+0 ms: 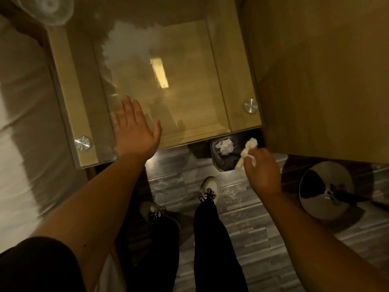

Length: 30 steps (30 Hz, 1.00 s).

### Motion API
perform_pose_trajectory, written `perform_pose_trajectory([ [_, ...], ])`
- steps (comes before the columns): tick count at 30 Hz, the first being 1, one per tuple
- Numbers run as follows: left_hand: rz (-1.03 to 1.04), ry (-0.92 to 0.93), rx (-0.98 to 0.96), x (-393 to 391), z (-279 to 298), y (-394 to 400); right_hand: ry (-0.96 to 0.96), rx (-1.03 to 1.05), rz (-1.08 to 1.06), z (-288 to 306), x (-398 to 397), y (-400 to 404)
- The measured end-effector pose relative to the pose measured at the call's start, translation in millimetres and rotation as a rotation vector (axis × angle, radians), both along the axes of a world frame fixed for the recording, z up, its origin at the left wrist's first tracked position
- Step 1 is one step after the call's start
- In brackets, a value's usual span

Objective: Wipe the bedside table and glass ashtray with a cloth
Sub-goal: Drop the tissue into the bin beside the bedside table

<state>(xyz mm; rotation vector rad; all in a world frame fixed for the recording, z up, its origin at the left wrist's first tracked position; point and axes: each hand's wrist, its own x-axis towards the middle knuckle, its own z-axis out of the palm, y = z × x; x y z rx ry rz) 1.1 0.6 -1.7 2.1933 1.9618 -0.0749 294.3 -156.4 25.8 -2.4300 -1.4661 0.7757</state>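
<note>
Head view: one glass-topped bedside table (69, 85) fills the upper middle, its clear top fixed by two round metal studs visible at the near corners, one at the left (83, 143) and one at the right (250, 105). One glass ashtray (48, 7) sits at the far left corner, blurred. The left hand (135, 131) lies flat over the table's near edge, fingers spread and holding nothing. The right hand (263, 169) is off the table, beyond its near right corner, closed around one crumpled pale cloth (246, 152) that sticks out past the fingers. Just under that cloth stands one small waste bin (223, 159) on the floor, with crumpled paper inside. Two sneakers show below, and one round metal base (324, 190) rests on the floor at the right. A bed (23, 123) borders the table's left.
</note>
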Motion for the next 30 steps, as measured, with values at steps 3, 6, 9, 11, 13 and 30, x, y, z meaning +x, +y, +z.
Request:
perform_pose_trajectory([
  [3,-0.008,0.0,0.001,0.3,0.6,0.1,-0.013,-0.128,-0.121,-26.6,5.0,-27.3],
  [6,-0.002,0.008,0.024,0.8,0.2,-1.2,-0.037,-0.202,-0.181,-52.0,1.7,-20.6],
  [9,0.007,0.015,0.033,1.3,0.1,-1.9,-0.059,-0.284,-0.191,-77.6,0.3,-1.7],
  [11,0.007,0.021,0.035,1.5,0.2,-2.0,-0.063,-0.377,-0.175,-92.3,3.2,9.3],
  [13,0.009,0.02,0.038,1.9,0.0,-2.3,-0.049,-0.45,-0.22,-100.9,5.1,13.9],
  [30,-0.007,0.041,-0.025,-2.2,-3.4,-0.1,-0.184,0.112,-0.293,-21.5,7.5,22.5],
])
